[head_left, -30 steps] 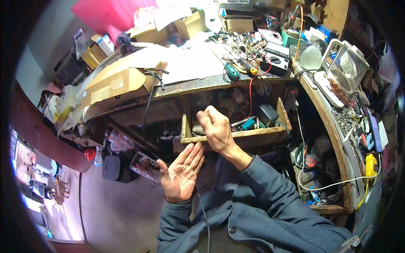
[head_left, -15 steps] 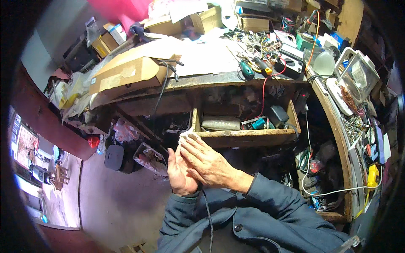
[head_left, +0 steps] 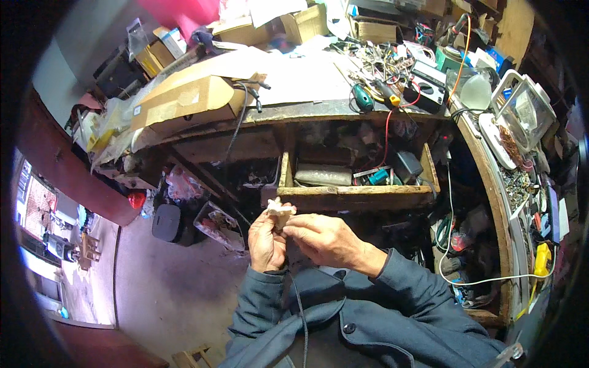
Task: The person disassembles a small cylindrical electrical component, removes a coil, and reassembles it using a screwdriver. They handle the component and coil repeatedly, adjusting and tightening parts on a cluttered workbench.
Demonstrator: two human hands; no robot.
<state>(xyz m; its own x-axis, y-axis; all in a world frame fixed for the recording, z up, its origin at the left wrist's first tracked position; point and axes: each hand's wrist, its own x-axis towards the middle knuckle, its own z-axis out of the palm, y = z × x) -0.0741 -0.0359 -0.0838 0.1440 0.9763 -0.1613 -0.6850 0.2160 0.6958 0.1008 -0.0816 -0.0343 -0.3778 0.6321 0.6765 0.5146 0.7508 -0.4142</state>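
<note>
Between my hands is a small, crumpled whitish wad (head_left: 280, 210), like tissue or a rag; its exact kind does not show. My left hand (head_left: 267, 244) is closed round its lower part, with the wad sticking up past the fingertips. My right hand (head_left: 328, 240) pinches the wad's right side, fingers bent and pressed together. Below my left wrist a dark cord (head_left: 299, 303) runs down across my grey jacket. Both hands are in front of an open wooden drawer (head_left: 362, 191), which holds a pale wrapped bundle (head_left: 323, 176), a teal piece (head_left: 378, 177) and a black adapter (head_left: 407, 164).
A cardboard box (head_left: 184, 104) and dangling black cable (head_left: 236, 132) lie on the bench's left side. Screwdrivers, a green-handled tool (head_left: 362, 98) and a meter (head_left: 426, 83) crowd the right. A white cord (head_left: 451, 239) loops at right; a bin (head_left: 167, 222) stands on the floor.
My palms were pressed together with the wad showing at the fingertips. Now they have parted, the right hand has shifted right and down, and more of the wad shows.
</note>
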